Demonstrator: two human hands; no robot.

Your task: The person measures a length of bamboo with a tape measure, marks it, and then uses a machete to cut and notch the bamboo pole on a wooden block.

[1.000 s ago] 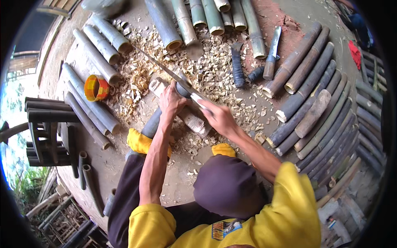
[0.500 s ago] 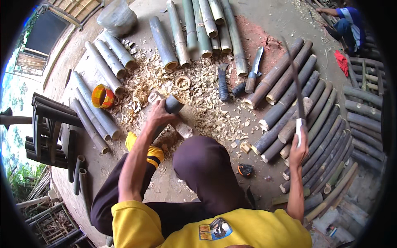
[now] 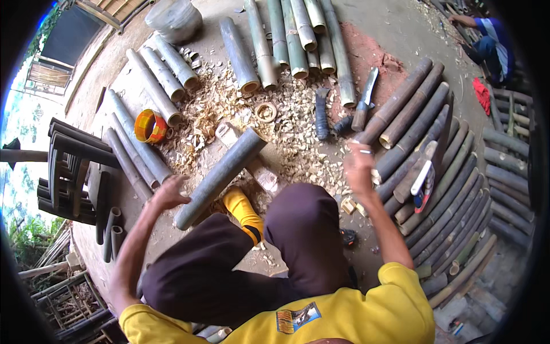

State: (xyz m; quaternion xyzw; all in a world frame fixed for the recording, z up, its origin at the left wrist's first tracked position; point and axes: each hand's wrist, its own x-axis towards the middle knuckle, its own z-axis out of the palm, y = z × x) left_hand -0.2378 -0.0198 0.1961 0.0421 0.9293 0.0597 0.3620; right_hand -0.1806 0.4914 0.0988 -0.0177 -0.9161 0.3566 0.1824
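Note:
A grey-green bamboo tube [image 3: 220,179] lies slanting in front of me, its upper part across a pale wooden block [image 3: 263,174]. My left hand [image 3: 168,194] is beside the tube's lower end, fingers apart and nothing held. Over the chips at the right, my right hand [image 3: 360,167] is smeared by motion, so its fingers cannot be made out. The saw, with a white and red handle [image 3: 423,178], rests on the dark bamboo poles [image 3: 444,189] to the right of that hand. A bamboo ring [image 3: 265,112] sits among the shavings beyond the block.
Wood chips [image 3: 303,137] cover the ground ahead. A knife [image 3: 365,100] and a black-wrapped tool [image 3: 322,113] lie there. Bamboo tubes [image 3: 238,54] stretch out beyond, and a yellow-orange tape roll [image 3: 150,126] stands at left. Another person [image 3: 494,49] works at the far right.
My right hand has let go of the saw and moved left; the saw now lies on the poles. My left hand has released the tube, which lies slanting across the block.

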